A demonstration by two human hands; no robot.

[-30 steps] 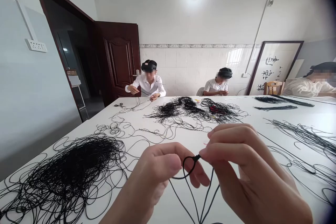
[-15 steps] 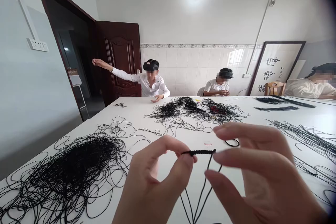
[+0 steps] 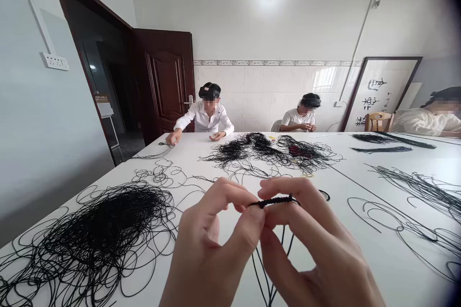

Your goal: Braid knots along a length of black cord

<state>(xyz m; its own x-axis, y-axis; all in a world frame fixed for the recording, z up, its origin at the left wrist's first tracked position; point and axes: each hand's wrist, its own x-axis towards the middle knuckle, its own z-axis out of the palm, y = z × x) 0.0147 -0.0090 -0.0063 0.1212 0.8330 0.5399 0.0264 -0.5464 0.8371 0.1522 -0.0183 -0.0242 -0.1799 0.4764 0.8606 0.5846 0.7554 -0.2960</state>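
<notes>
A long white table (image 3: 190,146) runs through the room, with thin black cord lying across it in loose piles, apparently spread out so the strands can be drawn without snagging. The largest, a springy heap of glossy round cord (image 3: 97,230), sits at the near left, and a denser black tangle (image 3: 259,149) lies mid-table. Beyond it, a co-worker in a white shirt (image 3: 203,117) reaches toward a small pair of dark scissors (image 3: 165,144) at the table's edge. Nearest, the left hand (image 3: 205,244) and right hand (image 3: 309,240) are raised close together in a narrow pinch. Their thumbs (image 3: 256,214) and fingers press on a short, tightly knotted black cord braid (image 3: 275,201), held above the tabletop, seemingly to keep it taut. Thin loose strands (image 3: 268,268) hang below it, clear of the piles.
</notes>
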